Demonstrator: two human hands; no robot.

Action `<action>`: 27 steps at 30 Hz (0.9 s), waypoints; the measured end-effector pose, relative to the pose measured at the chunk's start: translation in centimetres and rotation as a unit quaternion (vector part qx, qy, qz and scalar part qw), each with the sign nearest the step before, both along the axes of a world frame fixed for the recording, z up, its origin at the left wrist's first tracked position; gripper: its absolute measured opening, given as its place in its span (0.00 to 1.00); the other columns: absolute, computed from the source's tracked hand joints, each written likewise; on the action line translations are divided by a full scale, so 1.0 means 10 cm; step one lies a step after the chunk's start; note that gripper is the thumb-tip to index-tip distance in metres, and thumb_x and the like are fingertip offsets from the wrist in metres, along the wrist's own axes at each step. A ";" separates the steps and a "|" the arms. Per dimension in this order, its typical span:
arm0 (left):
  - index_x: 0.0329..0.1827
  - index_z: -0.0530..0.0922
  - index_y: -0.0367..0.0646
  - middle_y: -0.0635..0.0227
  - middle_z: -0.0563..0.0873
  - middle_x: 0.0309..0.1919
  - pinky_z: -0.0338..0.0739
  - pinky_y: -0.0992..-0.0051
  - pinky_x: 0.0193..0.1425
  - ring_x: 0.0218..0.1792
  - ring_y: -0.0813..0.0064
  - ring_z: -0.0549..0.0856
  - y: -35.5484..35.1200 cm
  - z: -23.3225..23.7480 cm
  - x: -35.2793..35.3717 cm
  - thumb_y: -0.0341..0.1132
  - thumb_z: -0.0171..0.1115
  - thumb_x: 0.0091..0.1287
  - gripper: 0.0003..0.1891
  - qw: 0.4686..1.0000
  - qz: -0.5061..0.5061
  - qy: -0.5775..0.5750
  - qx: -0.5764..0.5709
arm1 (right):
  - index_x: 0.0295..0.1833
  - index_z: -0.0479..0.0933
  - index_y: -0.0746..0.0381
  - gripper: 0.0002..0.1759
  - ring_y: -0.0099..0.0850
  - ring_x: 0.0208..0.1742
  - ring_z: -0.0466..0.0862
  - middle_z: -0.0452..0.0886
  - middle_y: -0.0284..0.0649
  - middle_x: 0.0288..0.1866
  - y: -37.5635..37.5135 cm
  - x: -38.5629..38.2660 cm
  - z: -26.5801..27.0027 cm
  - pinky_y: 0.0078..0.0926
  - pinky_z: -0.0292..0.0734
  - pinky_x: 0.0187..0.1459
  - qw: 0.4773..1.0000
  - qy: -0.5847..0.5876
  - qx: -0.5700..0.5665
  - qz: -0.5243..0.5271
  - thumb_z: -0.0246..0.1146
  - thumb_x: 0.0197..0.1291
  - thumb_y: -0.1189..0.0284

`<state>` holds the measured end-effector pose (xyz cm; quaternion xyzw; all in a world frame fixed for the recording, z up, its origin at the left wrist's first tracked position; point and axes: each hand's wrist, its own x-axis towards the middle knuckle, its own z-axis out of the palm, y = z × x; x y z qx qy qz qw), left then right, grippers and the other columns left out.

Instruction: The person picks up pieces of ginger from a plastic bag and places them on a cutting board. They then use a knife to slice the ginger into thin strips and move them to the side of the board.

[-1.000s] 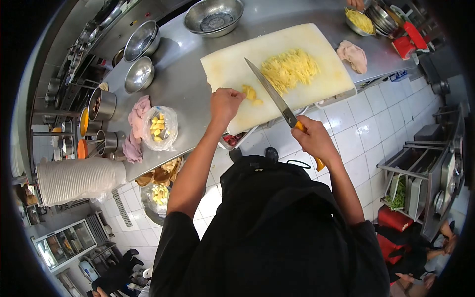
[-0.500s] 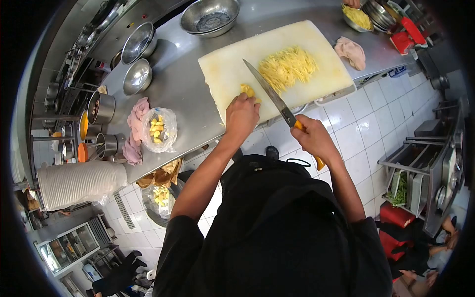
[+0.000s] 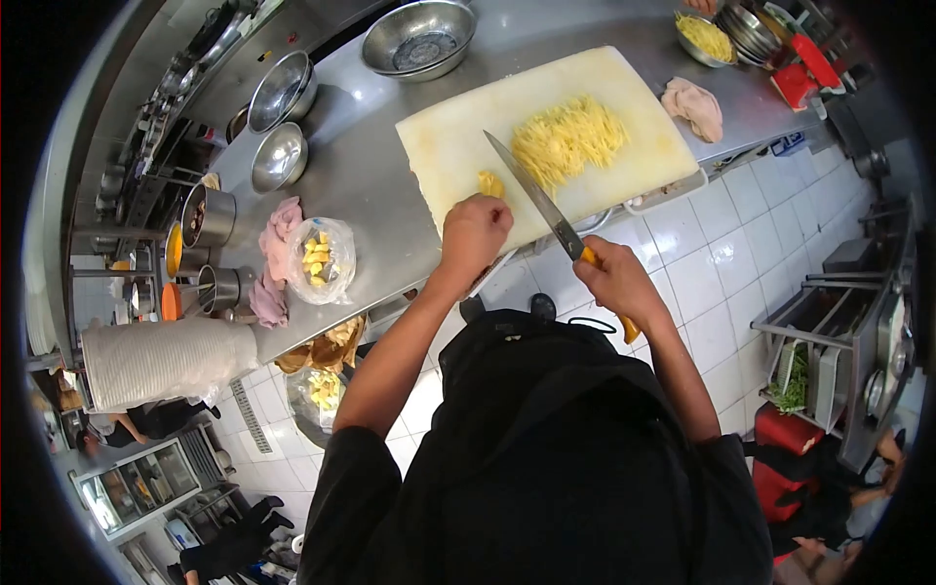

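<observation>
A large kitchen knife (image 3: 539,195) with a yellow-orange handle is in my right hand (image 3: 616,281); its blade points up and left over the white cutting board (image 3: 448,127). Right of the blade lies a heap of thin yellow strips (image 3: 570,138), resembling cut potato. My left hand (image 3: 476,234) is at the board's near edge with fingers curled; what they hold, if anything, is hidden. Just beyond its fingertips sits a small yellow piece (image 3: 490,183).
A plastic bag with yellow chunks (image 3: 317,260) and pink cloths (image 3: 280,239) lie to the left. Metal bowls (image 3: 419,41) stand behind the board. At far right are a pink cloth (image 3: 692,107), a bowl of yellow strips (image 3: 706,39), and another person's hand (image 3: 700,5).
My left hand has drawn back slightly toward me, away from the small yellow piece. My right hand and the knife have barely moved. The whole view has shifted a little.
</observation>
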<state>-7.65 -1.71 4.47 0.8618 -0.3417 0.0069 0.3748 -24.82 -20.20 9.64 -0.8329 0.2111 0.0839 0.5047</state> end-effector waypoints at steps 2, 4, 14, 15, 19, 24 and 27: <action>0.36 0.89 0.35 0.63 0.89 0.30 0.80 0.70 0.32 0.25 0.71 0.85 0.01 0.00 0.08 0.31 0.69 0.67 0.07 0.974 0.090 0.194 -0.071 | 0.42 0.77 0.69 0.13 0.62 0.39 0.83 0.83 0.61 0.33 0.00 0.01 -0.02 0.52 0.76 0.42 1.000 -0.003 -0.006 0.006 0.63 0.64 0.67; 0.36 0.89 0.33 0.66 0.89 0.28 0.78 0.75 0.30 0.24 0.78 0.83 0.01 0.03 0.17 0.32 0.68 0.70 0.09 0.927 0.149 0.321 -0.121 | 0.42 0.76 0.69 0.13 0.62 0.39 0.83 0.83 0.62 0.34 0.02 0.01 -0.04 0.53 0.76 0.43 1.000 -0.002 -0.010 0.010 0.63 0.64 0.67; 0.49 0.91 0.38 0.60 0.90 0.32 0.83 0.74 0.37 0.28 0.77 0.86 0.10 -0.06 0.30 0.32 0.71 0.68 0.11 0.975 0.172 0.137 -0.011 | 0.45 0.77 0.69 0.14 0.63 0.42 0.84 0.84 0.62 0.33 0.13 -0.02 0.07 0.57 0.78 0.47 0.994 -0.016 -0.106 0.038 0.63 0.65 0.67; 0.51 0.91 0.40 0.60 0.90 0.34 0.83 0.73 0.39 0.29 0.75 0.87 0.10 -0.07 0.25 0.32 0.71 0.68 0.11 0.982 0.156 0.106 -0.024 | 0.46 0.77 0.68 0.13 0.63 0.42 0.84 0.84 0.62 0.34 0.16 -0.04 0.08 0.57 0.78 0.47 0.992 -0.021 -0.119 0.040 0.63 0.66 0.68; 0.52 0.91 0.41 0.60 0.89 0.40 0.84 0.72 0.41 0.32 0.71 0.88 0.07 -0.04 0.19 0.30 0.73 0.66 0.12 0.991 0.118 0.043 -0.037 | 0.47 0.77 0.68 0.13 0.63 0.43 0.85 0.86 0.62 0.36 0.30 0.00 0.12 0.61 0.78 0.51 0.986 -0.017 -0.149 0.079 0.61 0.66 0.68; 0.49 0.91 0.40 0.59 0.86 0.39 0.83 0.64 0.45 0.37 0.60 0.87 0.03 -0.10 0.23 0.27 0.69 0.67 0.09 0.997 0.058 -0.031 -0.044 | 0.49 0.77 0.69 0.14 0.63 0.43 0.86 0.85 0.64 0.35 0.37 0.05 0.11 0.61 0.78 0.51 0.982 -0.022 -0.173 0.075 0.61 0.67 0.69; 0.48 0.90 0.39 0.58 0.86 0.38 0.83 0.63 0.46 0.40 0.56 0.87 0.04 -0.13 0.29 0.26 0.68 0.67 0.09 0.997 0.019 -0.069 -0.021 | 0.50 0.77 0.70 0.15 0.64 0.42 0.85 0.85 0.66 0.35 0.33 0.09 0.19 0.61 0.78 0.51 0.985 -0.003 -0.156 0.070 0.61 0.68 0.69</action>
